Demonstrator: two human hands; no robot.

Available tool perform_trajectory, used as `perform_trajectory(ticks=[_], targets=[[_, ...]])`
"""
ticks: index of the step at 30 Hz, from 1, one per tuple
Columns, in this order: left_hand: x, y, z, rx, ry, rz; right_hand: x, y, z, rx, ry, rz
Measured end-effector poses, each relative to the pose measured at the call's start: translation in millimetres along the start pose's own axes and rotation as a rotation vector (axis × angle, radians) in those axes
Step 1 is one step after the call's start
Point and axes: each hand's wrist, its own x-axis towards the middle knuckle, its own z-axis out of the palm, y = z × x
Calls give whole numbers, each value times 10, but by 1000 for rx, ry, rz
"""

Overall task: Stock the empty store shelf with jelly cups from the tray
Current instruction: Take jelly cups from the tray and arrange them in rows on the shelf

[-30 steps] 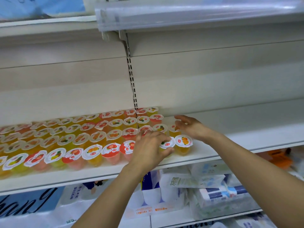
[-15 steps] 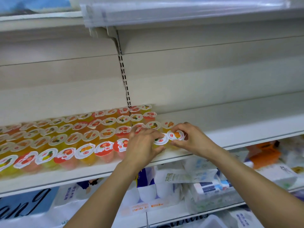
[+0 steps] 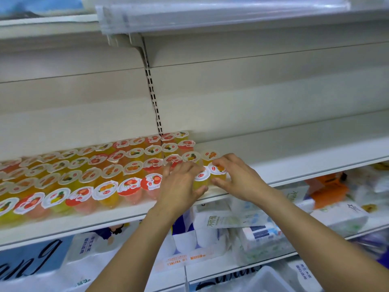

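Observation:
Several rows of jelly cups (image 3: pixel 107 191) with fruit-print lids fill the left half of a white store shelf (image 3: pixel 294 163). At the right end of the front row, my left hand (image 3: pixel 181 184) grips a yellow jelly cup (image 3: pixel 201 180), thumb under its side. Right beside it stands an orange-lidded cup (image 3: pixel 219 171), and my right hand (image 3: pixel 237 178) holds it with fingers over the lid and thumb at its base. Both cups stand on the shelf near its front edge. The tray is not in view.
An upper shelf with a clear plastic price strip (image 3: pixel 210 15) hangs overhead. The slotted upright (image 3: pixel 154 102) divides the back panel. Below, the lower shelf holds tissue packs (image 3: pixel 252 224) and an orange package (image 3: pixel 326 190).
My right hand came forward from the back cup to the front orange-lidded cup and closed around it. My left hand stayed on the yellow cup. The camera shifted slightly.

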Motion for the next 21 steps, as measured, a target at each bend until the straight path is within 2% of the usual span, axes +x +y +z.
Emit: perform_trajectory(ticks=[5,10,14,18,21], targets=[[-105,30,-69,-15,-20,44,-204,-79,-5,-74,93,48],[-238,36,-40,-189,148,196,-632,-183,29,-100,420,43],[-477,94,25,-355,215,373,-1060,-329,199,-187,597,107],[-722,77,140,-482,119,520,-1487,-513,458,-279,651,251],[-914,22,359,-489,-48,596,-1821,-655,734,-290,590,423]])
